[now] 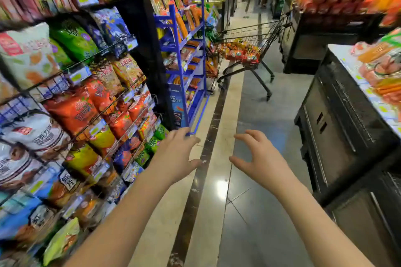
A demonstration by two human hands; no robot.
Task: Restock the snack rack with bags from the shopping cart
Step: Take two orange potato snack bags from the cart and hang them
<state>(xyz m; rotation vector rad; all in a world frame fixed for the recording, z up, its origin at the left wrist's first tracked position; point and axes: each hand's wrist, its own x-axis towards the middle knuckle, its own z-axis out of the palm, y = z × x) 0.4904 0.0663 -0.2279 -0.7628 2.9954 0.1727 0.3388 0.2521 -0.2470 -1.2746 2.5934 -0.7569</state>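
Empty hands (176, 154) before shopping cart (247, 50)

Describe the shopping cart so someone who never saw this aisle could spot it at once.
Look down the aisle to the blue rack on the left. Right beside it, on the floor, stands the shopping cart, a wire basket on dark wheeled legs. Unlike the shelving around it, it stands on wheels, with orange-red bags heaped in its basket.

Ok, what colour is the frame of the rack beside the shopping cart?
Blue; the rack frame shows best in the head view, left of the shopping cart.
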